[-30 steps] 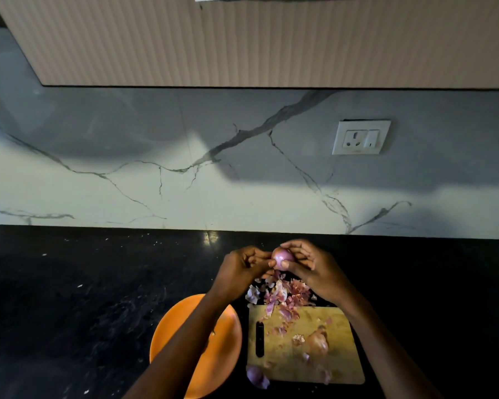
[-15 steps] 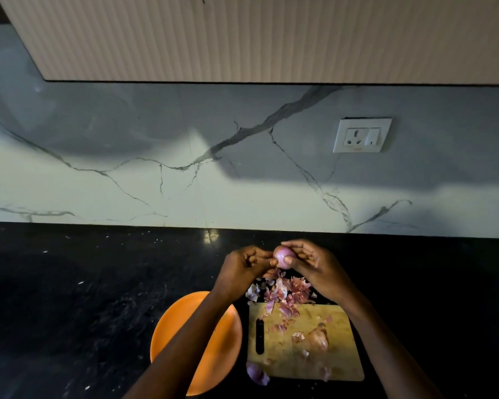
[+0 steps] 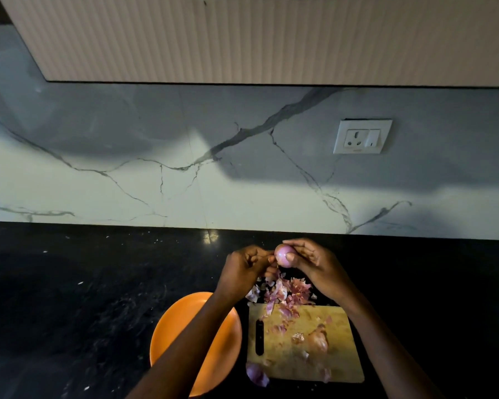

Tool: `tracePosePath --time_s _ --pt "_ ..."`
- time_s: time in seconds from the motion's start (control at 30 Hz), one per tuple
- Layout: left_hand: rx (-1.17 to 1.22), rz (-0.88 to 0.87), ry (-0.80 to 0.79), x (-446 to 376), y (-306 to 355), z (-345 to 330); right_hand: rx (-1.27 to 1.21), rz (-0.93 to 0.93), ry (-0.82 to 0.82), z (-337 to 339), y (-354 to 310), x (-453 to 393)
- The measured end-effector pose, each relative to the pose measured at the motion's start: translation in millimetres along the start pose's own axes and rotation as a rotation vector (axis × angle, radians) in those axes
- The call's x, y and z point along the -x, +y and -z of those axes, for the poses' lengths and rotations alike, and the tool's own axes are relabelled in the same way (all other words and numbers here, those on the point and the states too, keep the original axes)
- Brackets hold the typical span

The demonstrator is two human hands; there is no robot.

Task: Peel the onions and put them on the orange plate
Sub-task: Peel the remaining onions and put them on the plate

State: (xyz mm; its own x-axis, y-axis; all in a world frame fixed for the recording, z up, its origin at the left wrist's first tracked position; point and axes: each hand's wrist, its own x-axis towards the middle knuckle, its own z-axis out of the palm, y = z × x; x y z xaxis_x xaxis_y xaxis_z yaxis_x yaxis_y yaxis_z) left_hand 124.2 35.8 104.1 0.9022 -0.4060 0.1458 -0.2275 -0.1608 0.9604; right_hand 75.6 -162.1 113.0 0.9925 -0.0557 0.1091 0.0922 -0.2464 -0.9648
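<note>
My right hand (image 3: 314, 262) grips a small, pale purple onion (image 3: 283, 254) above the black counter, thumb across its front. My left hand (image 3: 244, 266) is curled beside it, its fingertips pinching at the onion's left side where a thin strip of skin hangs. Below the hands lies a heap of purple onion skins (image 3: 283, 295) at the far edge of the wooden cutting board (image 3: 340, 367). An unpeeled brownish onion (image 3: 317, 341) sits on the board. The orange plate (image 3: 170, 335) lies left of the board, partly under my left forearm.
A purple onion piece (image 3: 255, 374) lies on the counter at the board's near left corner. The board has a dark handle slot (image 3: 259, 336). The marble backsplash carries a white wall socket (image 3: 362, 136). Fluted cabinets hang above.
The hands stay in the same place over the skins. The onion has turned slightly in my right hand and my left fingers have shifted on its side.
</note>
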Motion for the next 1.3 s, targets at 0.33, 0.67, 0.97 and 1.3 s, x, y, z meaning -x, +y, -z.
tracePosePath --time_s 0.33,0.67,0.97,1.3 --pt "-0.024 -0.056 -0.050 -5 10 7 -0.169 -0.039 -0.035 0 3 -2" --pt "-0.133 -0.090 -0.033 -3 11 13 -0.237 -0.084 -0.087 3 0 4" --pt "0.062 0.057 -0.086 -1 16 8 -0.127 -0.028 -0.078 -3 -8 5" --pt "0.149 0.101 -0.120 6 12 9 -0.085 0.007 -0.076 1 -5 10"
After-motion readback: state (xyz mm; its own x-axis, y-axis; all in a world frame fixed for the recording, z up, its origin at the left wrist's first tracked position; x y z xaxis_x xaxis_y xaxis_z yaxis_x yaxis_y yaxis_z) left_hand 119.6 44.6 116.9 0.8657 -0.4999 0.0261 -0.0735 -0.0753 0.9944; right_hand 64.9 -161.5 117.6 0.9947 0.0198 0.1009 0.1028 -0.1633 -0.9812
